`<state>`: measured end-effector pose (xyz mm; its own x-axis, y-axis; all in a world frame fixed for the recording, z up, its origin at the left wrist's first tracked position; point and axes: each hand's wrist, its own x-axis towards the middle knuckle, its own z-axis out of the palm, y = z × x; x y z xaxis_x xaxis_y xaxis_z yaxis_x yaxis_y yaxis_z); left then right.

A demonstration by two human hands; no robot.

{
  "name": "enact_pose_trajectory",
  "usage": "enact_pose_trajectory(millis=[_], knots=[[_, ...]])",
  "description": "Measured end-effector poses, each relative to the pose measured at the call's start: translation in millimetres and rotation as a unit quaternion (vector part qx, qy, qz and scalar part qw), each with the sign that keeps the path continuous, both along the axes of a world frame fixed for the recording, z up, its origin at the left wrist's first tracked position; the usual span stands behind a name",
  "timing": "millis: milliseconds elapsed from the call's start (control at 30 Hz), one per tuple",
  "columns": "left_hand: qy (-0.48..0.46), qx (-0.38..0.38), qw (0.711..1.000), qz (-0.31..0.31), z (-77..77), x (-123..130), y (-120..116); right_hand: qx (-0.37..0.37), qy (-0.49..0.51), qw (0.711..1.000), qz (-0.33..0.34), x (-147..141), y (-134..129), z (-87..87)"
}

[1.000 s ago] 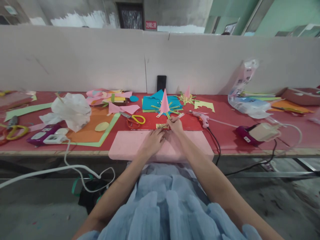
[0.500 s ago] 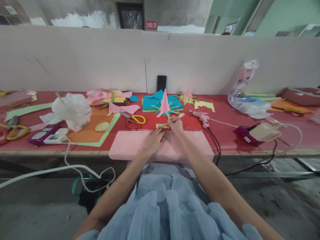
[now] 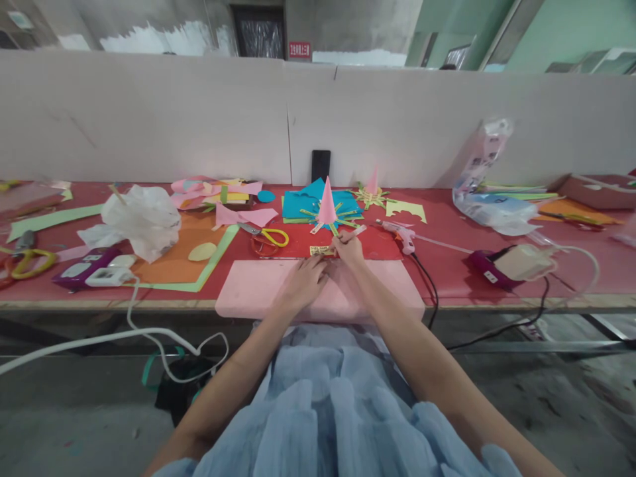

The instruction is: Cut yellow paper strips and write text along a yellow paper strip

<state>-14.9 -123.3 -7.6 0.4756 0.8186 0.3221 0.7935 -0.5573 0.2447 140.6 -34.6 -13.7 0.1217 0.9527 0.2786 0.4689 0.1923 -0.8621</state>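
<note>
My right hand (image 3: pixel 348 250) is closed around a pale marker pen (image 3: pixel 358 231), its tip low over a small yellow paper strip (image 3: pixel 318 250) with dark writing on it. My left hand (image 3: pixel 309 275) lies flat, fingers stretched out, at the near edge of that strip. Both wrists are over a pink padded block (image 3: pixel 253 285) at the table's front. Just beyond my hands stands a pink paper cone (image 3: pixel 327 204) with yellow-green strips spreading from its base. A red sheet (image 3: pixel 380 244) lies beneath the strip.
Scissors with yellow and red handles (image 3: pixel 273 238) lie left of my hands. To the right rests a pink glue gun (image 3: pixel 403 235) with a black cord. Behind are blue sheets (image 3: pixel 298 204), a second pink cone (image 3: pixel 372 184) and a phone (image 3: pixel 320 164). A white partition (image 3: pixel 199 119) closes the back.
</note>
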Motion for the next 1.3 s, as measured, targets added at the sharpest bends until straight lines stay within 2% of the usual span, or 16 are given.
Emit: enact_pose_trajectory(millis=[267,433,1300], knots=[[-0.001,0.002,1.000,0.000,-2.0,-0.2,1.2,-0.008,0.020,1.000,0.000,-0.3,-2.8,4.0],[0.000,0.001,1.000,0.000,-1.6,-0.1,0.7,-0.015,0.031,0.999,-0.026,-0.3,-5.2,7.7],[-0.001,-0.001,1.000,0.002,0.0,-0.1,0.0,-0.019,0.004,1.000,-0.024,0.7,-4.3,6.5]])
